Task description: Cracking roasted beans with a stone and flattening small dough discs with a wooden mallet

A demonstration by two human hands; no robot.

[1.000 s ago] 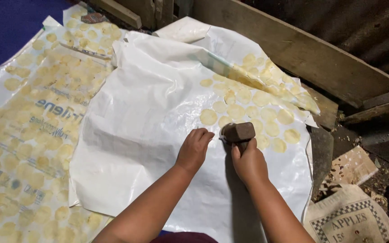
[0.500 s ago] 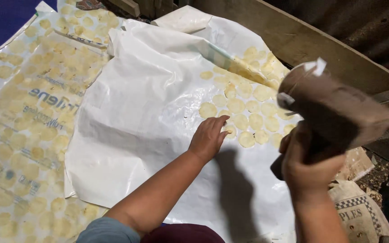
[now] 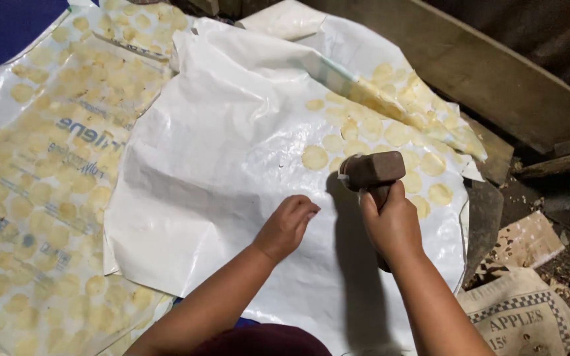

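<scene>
My right hand grips the handle of a brown wooden mallet, whose head hovers just above a white plastic sheet. My left hand rests on the sheet with fingers curled, just left of the mallet. Several thin, round, pale yellow discs lie flattened on the sheet beyond the mallet head, spreading toward the upper right.
Another plastic sheet covered with several yellow discs lies at the left. A wooden plank runs along the upper right. A printed burlap sack and wood debris sit at the lower right. Blue fabric shows at the top left.
The mallet, raised high near the camera half a second ago, has come down to the sheet. My left hand has curled its fingers and stayed near the same spot.
</scene>
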